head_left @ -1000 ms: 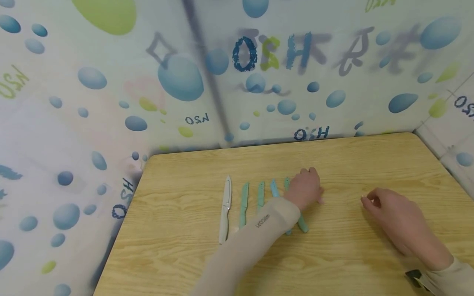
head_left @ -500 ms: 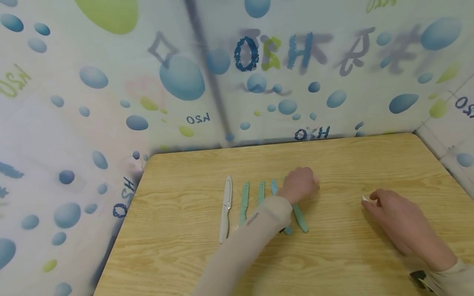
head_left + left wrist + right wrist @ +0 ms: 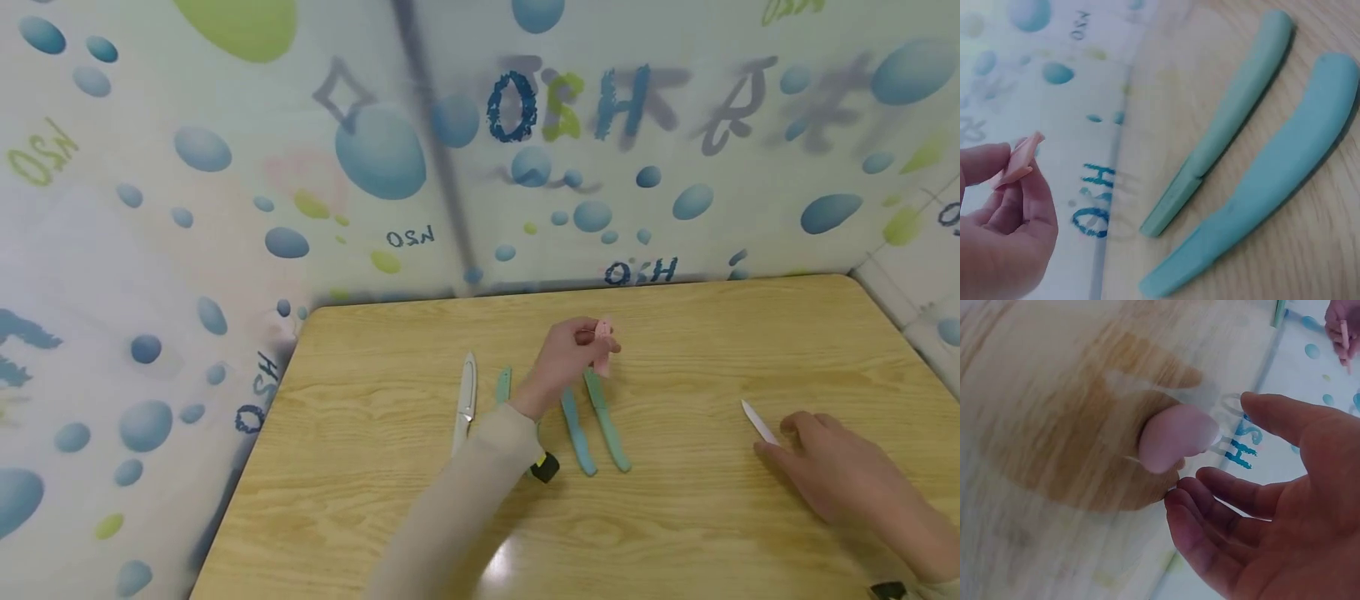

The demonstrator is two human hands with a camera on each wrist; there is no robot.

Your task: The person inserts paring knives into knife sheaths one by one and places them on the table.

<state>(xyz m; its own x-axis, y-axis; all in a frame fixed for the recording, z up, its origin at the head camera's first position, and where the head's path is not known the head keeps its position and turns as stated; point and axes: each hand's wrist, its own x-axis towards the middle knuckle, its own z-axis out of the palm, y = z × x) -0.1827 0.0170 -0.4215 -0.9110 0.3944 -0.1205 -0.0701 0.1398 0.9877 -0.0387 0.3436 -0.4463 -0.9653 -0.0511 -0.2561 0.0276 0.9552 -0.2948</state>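
My left hand (image 3: 558, 358) pinches a small pink blade cover (image 3: 602, 346) between thumb and fingers, raised above the table. The left wrist view also shows this pink cover (image 3: 1019, 164) at the fingertips. On the right, a knife with a pale blade (image 3: 759, 421) lies on the table, its handle hidden by my right hand (image 3: 836, 467) in the head view. In the right wrist view, the pink handle (image 3: 1175, 439) rests on the wood. My right fingers (image 3: 1229, 506) are loosely bent around it with a gap, apparently not gripping it.
Left of centre lie a cream knife (image 3: 465, 400), a green-covered knife (image 3: 503, 385), a blue knife (image 3: 576, 433) and another green knife (image 3: 609, 425). My left sleeve (image 3: 457, 508) hides part of this row. A patterned wall (image 3: 337, 250) stands behind the wooden table (image 3: 300, 467).
My left hand has lifted the pink cover and moved left and away from me. The right hand has shifted slightly back, uncovering the pale blade of the knife.
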